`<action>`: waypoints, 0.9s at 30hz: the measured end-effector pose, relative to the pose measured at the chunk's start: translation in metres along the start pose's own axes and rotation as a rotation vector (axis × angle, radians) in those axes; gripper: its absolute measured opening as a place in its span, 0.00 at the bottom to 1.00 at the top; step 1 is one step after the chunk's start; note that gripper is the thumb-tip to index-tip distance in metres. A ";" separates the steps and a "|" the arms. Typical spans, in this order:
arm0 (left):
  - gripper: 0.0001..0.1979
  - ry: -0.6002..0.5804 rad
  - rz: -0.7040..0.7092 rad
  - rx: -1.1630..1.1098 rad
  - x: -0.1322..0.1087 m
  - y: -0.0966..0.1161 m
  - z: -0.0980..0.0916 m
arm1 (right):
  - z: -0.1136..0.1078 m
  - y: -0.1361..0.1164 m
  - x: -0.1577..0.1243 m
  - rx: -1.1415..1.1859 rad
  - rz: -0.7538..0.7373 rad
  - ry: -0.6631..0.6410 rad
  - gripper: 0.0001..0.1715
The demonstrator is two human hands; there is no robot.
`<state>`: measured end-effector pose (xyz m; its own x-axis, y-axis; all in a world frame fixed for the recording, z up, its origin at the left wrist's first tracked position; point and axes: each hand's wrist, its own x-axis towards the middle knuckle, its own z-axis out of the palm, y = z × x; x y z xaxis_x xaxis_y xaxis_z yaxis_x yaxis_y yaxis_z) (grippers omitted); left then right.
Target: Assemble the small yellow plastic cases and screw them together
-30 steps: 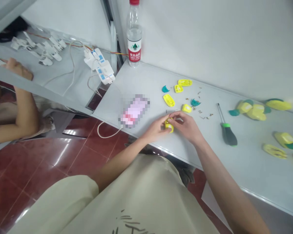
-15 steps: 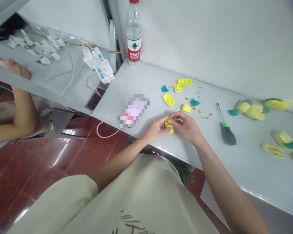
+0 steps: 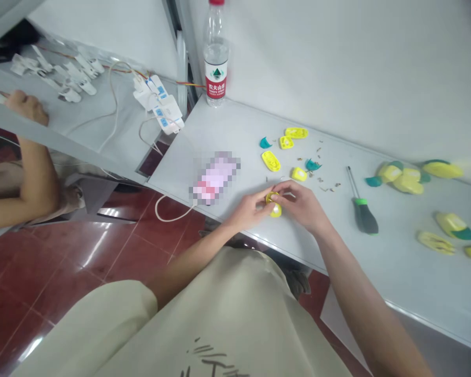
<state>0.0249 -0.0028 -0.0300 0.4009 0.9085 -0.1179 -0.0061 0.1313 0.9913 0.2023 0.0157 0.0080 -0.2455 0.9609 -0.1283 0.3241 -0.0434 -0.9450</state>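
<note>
Near the table's front edge, my left hand (image 3: 253,209) grips a small yellow plastic part (image 3: 275,210) between thumb and fingers. My right hand (image 3: 298,203) pinches the upper side of the same part, its thumb and fingertips closed over it. Beyond my hands lie a yellow shell (image 3: 271,161), a yellow piece with a white patch (image 3: 299,174), two more yellow pieces (image 3: 286,142) and two teal pieces (image 3: 313,165). Several tiny metal bits (image 3: 321,180) are scattered near them. Right of my right hand rests a screwdriver (image 3: 364,214) with a black and green handle.
A water bottle (image 3: 215,78) stands at the back left. A phone (image 3: 215,177) with a cable lies left of my hands. Yellow and teal assemblies (image 3: 408,180) sit at the right. Further left are a power strip (image 3: 163,107) and another person's hand (image 3: 27,106).
The yellow part has tilted slightly between my fingers. Both my hands stay almost in place, and the view has shifted a little.
</note>
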 end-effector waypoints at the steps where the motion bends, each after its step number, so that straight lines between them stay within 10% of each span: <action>1: 0.29 0.018 0.001 0.006 -0.001 0.001 0.000 | 0.000 0.001 0.000 0.017 -0.007 -0.003 0.14; 27: 0.24 0.066 0.213 0.303 -0.012 -0.001 0.003 | 0.002 0.003 -0.015 -0.175 -0.223 0.081 0.06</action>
<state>0.0228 -0.0156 -0.0296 0.3600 0.9276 0.0994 0.1923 -0.1780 0.9650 0.2047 0.0007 0.0068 -0.2570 0.9604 0.1073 0.4249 0.2120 -0.8801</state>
